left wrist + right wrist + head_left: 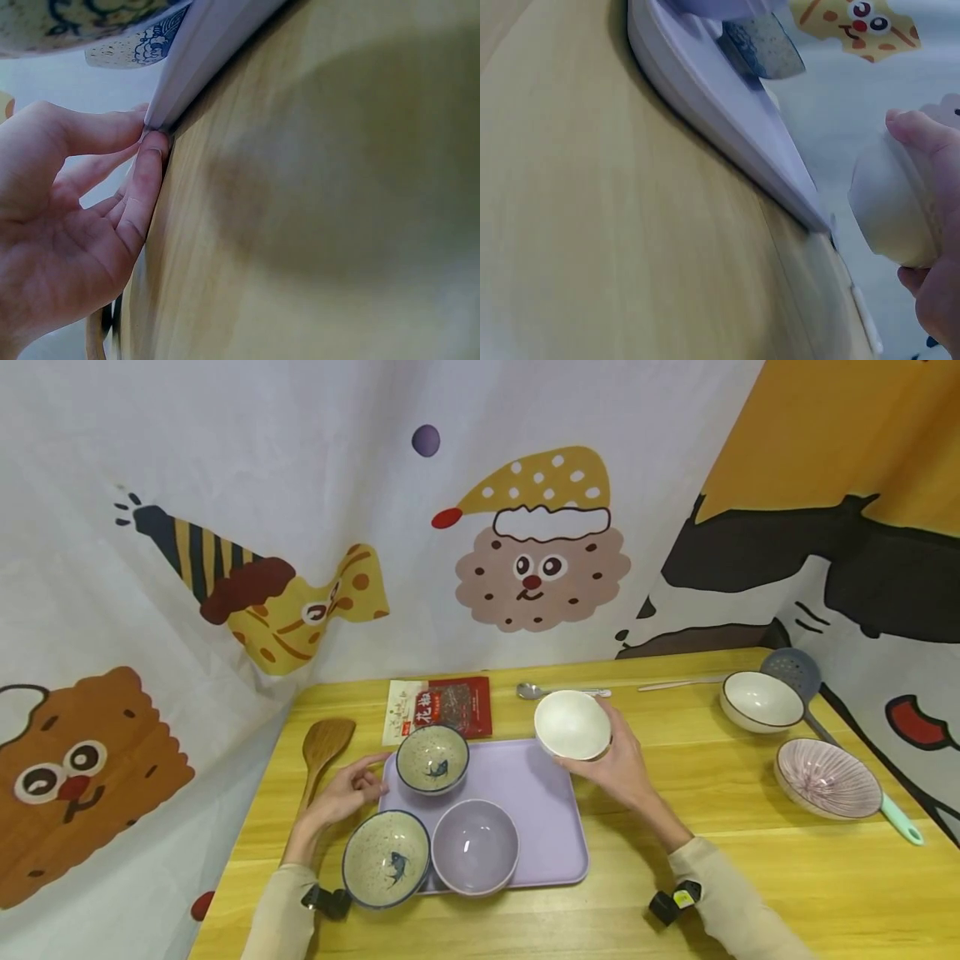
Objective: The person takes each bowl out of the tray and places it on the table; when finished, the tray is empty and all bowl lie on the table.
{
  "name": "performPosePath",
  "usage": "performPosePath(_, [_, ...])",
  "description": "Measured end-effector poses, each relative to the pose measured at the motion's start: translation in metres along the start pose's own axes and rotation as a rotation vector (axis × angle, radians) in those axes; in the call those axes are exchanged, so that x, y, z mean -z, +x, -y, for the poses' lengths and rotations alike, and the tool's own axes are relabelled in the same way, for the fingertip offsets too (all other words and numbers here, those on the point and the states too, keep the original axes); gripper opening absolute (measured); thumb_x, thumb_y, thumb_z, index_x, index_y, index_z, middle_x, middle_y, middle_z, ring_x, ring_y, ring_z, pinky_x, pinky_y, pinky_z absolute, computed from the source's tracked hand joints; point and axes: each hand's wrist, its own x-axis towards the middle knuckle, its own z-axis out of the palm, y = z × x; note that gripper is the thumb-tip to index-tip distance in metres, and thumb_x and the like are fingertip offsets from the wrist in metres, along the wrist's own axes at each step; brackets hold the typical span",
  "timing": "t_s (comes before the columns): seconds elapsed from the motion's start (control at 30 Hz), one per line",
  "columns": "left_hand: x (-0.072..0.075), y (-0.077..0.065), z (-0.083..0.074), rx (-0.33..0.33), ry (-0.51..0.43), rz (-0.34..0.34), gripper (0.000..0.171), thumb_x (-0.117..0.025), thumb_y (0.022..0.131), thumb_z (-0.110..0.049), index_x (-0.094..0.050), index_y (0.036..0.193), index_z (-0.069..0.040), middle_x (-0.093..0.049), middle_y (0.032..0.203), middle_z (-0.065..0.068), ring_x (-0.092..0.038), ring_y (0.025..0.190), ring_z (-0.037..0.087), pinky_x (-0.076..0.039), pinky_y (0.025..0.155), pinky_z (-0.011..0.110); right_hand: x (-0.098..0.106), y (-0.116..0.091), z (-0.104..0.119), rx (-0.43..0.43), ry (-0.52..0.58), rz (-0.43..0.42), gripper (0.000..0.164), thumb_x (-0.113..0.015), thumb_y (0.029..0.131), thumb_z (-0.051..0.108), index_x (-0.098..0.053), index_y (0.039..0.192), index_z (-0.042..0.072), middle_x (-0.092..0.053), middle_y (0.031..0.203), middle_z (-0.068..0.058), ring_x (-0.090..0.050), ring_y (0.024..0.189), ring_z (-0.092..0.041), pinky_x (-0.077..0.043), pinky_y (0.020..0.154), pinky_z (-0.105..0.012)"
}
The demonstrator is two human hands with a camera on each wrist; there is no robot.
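Note:
My right hand (617, 762) grips a small white bowl (572, 725) by its side, above the far right corner of the lilac tray (551, 810). In the right wrist view the bowl (891, 202) is clear of the tray, thumb on one side and fingers on the other. My left hand (351, 792) is at the tray's left edge; the left wrist view shows its thumb and fingertips pinching the tray rim (174, 97). A speckled bowl with a blue fish (432, 762) sits on the tray, near a larger matching bowl (386, 860) and a purple bowl (476, 847).
Behind the tray lie a red seasoning packet (459, 706) and a spoon (531, 691). At left is a wooden spatula (327, 743). On the right stand a white bowl (761, 700) and a striped bowl (827, 779), beside a grey skimmer (793, 671).

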Motion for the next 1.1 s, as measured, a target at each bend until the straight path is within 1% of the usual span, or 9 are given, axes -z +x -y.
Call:
performPosePath(0.1, [0.000, -0.006, -0.013, -0.012, 0.004, 0.002, 0.058, -0.063, 0.093, 0.002, -0.044, 0.148, 0.005, -0.063, 0.096, 0.021, -0.057, 0.076, 0.015, -0.051, 0.068, 0.025, 0.009, 0.000, -0.005, -0.020, -0.024, -0.031, 0.115, -0.097, 0.062, 0.024, -0.033, 0.156, 0.005, -0.043, 0.152, -0.024, -0.049, 0.132, -0.044, -0.046, 0.102, -0.063])
performPosePath(0.23, [-0.001, -0.012, -0.028, -0.013, 0.013, -0.002, 0.057, -0.060, 0.092, 0.006, -0.045, 0.147, 0.007, -0.062, 0.094, 0.023, -0.056, 0.075, 0.016, -0.050, 0.067, 0.025, 0.021, -0.001, -0.010, -0.037, -0.037, -0.077, 0.114, -0.098, 0.061, 0.022, -0.035, 0.154, 0.004, -0.046, 0.149, -0.025, -0.051, 0.129, -0.044, -0.046, 0.100, -0.063])
performPosePath(0.37, [-0.002, -0.012, -0.027, -0.016, 0.021, -0.007, 0.057, -0.060, 0.093, 0.005, -0.044, 0.147, 0.007, -0.062, 0.094, 0.023, -0.055, 0.074, 0.014, -0.049, 0.067, 0.024, 0.033, 0.000, -0.018, -0.060, -0.068, -0.112, 0.114, -0.097, 0.061, 0.021, -0.034, 0.154, 0.003, -0.044, 0.150, -0.027, -0.050, 0.129, -0.046, -0.044, 0.102, -0.066])
performPosePath(0.5, [-0.002, -0.011, -0.026, -0.013, 0.013, -0.007, 0.057, -0.061, 0.092, 0.005, -0.045, 0.147, 0.007, -0.062, 0.094, 0.024, -0.056, 0.074, 0.016, -0.050, 0.066, 0.025, 0.044, 0.003, -0.027, -0.071, -0.093, -0.154, 0.111, -0.097, 0.062, 0.022, -0.036, 0.154, 0.005, -0.047, 0.146, -0.026, -0.052, 0.125, -0.045, -0.045, 0.099, -0.067])
performPosePath(0.6, [-0.002, -0.007, -0.017, -0.013, 0.020, -0.009, 0.057, -0.062, 0.092, 0.005, -0.044, 0.147, 0.007, -0.062, 0.095, 0.024, -0.056, 0.075, 0.016, -0.050, 0.066, 0.025, 0.052, 0.005, -0.035, -0.081, -0.113, -0.190, 0.108, -0.097, 0.063, 0.023, -0.038, 0.152, 0.006, -0.049, 0.144, -0.025, -0.054, 0.124, -0.044, -0.047, 0.097, -0.065])
performPosePath(0.7, [-0.001, -0.002, -0.006, -0.016, 0.028, -0.009, 0.058, -0.062, 0.093, 0.004, -0.044, 0.148, 0.005, -0.063, 0.094, 0.022, -0.056, 0.074, 0.014, -0.050, 0.066, 0.024, 0.060, 0.008, -0.043, -0.107, -0.132, -0.217, 0.109, -0.096, 0.063, 0.023, -0.037, 0.153, 0.006, -0.047, 0.146, -0.026, -0.052, 0.126, -0.045, -0.046, 0.099, -0.066])
performPosePath(0.77, [-0.001, -0.001, -0.003, -0.018, 0.021, -0.007, 0.059, -0.063, 0.093, 0.002, -0.044, 0.149, 0.004, -0.063, 0.094, 0.019, -0.056, 0.074, 0.013, -0.050, 0.066, 0.024, 0.065, 0.009, -0.048, -0.128, -0.140, -0.233, 0.111, -0.096, 0.064, 0.023, -0.035, 0.155, 0.006, -0.046, 0.148, -0.027, -0.050, 0.129, -0.046, -0.045, 0.100, -0.066])
performPosePath(0.9, [0.000, -0.001, -0.001, -0.024, -0.004, 0.002, 0.059, -0.065, 0.093, 0.000, -0.045, 0.149, 0.002, -0.063, 0.094, 0.016, -0.056, 0.074, 0.012, -0.050, 0.066, 0.024, 0.074, 0.011, -0.057, -0.172, -0.156, -0.265, 0.110, -0.095, 0.065, 0.024, -0.033, 0.155, 0.005, -0.044, 0.149, -0.027, -0.048, 0.130, -0.046, -0.044, 0.101, -0.066])
performPosePath(1.1, [0.001, -0.002, -0.003, -0.028, -0.024, 0.010, 0.060, -0.066, 0.092, -0.001, -0.046, 0.148, 0.002, -0.064, 0.093, 0.016, -0.057, 0.074, 0.013, -0.051, 0.066, 0.024, 0.085, 0.017, -0.066, -0.198, -0.166, -0.299, 0.106, -0.094, 0.067, 0.027, -0.037, 0.153, 0.005, -0.047, 0.145, -0.027, -0.050, 0.126, -0.045, -0.046, 0.098, -0.066])
